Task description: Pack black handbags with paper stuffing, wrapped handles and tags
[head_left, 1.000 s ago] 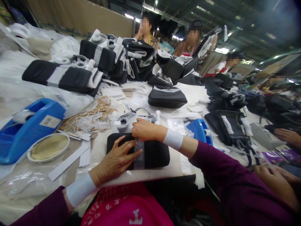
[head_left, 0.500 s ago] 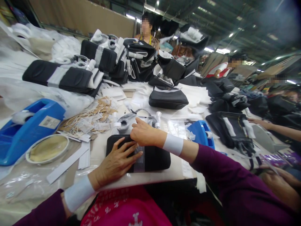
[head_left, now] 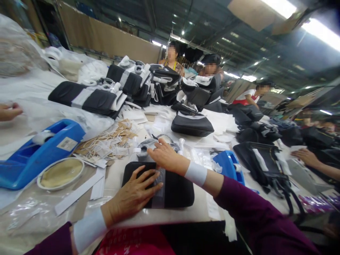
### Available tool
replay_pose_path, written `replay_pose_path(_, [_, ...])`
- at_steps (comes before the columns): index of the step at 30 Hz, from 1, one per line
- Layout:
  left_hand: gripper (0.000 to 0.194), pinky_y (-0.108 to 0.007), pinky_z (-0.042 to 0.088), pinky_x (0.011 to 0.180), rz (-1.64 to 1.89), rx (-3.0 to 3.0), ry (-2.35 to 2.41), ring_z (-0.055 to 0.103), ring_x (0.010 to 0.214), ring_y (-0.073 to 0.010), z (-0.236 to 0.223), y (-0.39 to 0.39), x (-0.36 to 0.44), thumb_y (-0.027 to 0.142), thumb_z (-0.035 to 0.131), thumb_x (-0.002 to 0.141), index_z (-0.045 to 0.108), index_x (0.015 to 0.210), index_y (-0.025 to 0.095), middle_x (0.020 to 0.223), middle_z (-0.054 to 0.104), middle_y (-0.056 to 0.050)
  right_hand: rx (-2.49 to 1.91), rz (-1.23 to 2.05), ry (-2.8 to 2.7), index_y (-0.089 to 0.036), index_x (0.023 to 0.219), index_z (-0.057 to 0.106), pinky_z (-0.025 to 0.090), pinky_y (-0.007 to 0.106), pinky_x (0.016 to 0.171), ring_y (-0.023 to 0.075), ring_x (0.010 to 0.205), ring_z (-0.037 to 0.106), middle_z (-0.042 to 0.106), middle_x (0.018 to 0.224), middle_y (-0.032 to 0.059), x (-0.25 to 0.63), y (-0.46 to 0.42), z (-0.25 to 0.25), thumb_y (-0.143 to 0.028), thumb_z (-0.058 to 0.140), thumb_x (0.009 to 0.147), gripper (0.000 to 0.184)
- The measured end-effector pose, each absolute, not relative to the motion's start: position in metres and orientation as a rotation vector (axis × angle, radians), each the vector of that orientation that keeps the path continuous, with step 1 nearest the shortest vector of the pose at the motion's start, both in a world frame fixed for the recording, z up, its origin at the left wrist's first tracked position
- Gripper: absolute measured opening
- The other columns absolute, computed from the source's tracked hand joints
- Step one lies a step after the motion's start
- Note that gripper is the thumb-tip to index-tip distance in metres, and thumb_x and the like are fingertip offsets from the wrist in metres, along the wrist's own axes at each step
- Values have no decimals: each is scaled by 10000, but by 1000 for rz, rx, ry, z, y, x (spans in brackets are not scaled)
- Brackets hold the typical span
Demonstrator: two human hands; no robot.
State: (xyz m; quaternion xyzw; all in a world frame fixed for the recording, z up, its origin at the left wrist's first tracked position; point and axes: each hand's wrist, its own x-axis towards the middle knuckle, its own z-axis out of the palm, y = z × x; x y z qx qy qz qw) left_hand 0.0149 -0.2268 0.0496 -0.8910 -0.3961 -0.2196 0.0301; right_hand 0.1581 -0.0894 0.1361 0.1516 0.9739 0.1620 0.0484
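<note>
A black bag (head_left: 179,191) lies flat on the table in front of me. A band of clear plastic (head_left: 159,193) crosses its middle. My left hand (head_left: 135,191) rests on the bag with its fingers spread, fingertips at the band. Over the bag's far edge, at the band's upper end, is my right hand (head_left: 167,156), its fingers curled and pressed together. Whatever lies between those fingers is hidden. Behind the bag sit grey wrapped rings (head_left: 147,144) and a white wrapped piece (head_left: 181,145), partly covered by my right hand.
A blue tape dispenser (head_left: 42,152) and a shallow round dish (head_left: 61,173) stand left; another blue dispenser (head_left: 228,164) stands right. Tags with strings (head_left: 108,143) lie in a heap. Black bags (head_left: 192,124) are piled behind. Other people's hands (head_left: 306,156) show at both sides.
The view has tilted up, so things sit lower in the picture. My right hand's fingers have loosened slightly; my left hand stays on the bag. Another person's hand has appeared at the far left.
</note>
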Motion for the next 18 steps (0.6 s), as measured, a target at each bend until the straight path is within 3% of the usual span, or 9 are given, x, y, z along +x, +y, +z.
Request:
replay_pose_path(2, [424,-529,130,1159,-659,-2740,-1197,370,1373,-252,50,-226,14,218,495,940,495,1355,305,1445,489,-68,509,302,2926,-127,1062,567,286,398,922,281,965,570,687,878,96,157,-69,134,-405,742,775,436])
replay_pose_path(4, [428,-512,109,1169,-636,-2733,-1167,353,1390,-235,51,-226,13,193,474,946,487,1361,295,1452,481,-73,601,56,2875,-156,945,605,279,362,867,253,912,572,684,841,59,157,-48,130,-446,772,724,401])
replay_pose_path(8, [442,-507,114,1168,-628,-2701,-1138,347,1398,-231,52,-226,13,156,465,935,493,1354,294,1449,486,-77,828,-133,2881,-163,728,603,257,323,827,208,861,560,656,739,14,161,-22,124,-344,816,680,283])
replay_pose_path(13, [487,-526,168,1152,-604,-2698,-1142,372,1384,-254,51,-226,13,128,480,902,488,1359,297,1466,465,-84,1261,-15,3068,-164,945,584,288,340,878,203,995,542,647,1011,63,182,-47,133,-187,604,865,86])
replay_pose_path(16, [542,-516,186,1152,-583,-2687,-1139,379,1377,-254,50,-226,13,116,487,885,440,1401,276,1476,452,-82,1700,-48,3206,-153,1113,520,352,366,917,228,1086,511,578,1145,115,208,-82,127,-191,476,915,207])
replay_pose_path(18, [578,-492,189,1157,-575,-2661,-1134,379,1372,-247,48,-226,11,126,495,879,390,1436,242,1475,454,-79,2094,-276,3292,-163,1220,476,389,386,953,243,1131,496,531,1222,129,229,-102,111,-232,493,894,333])
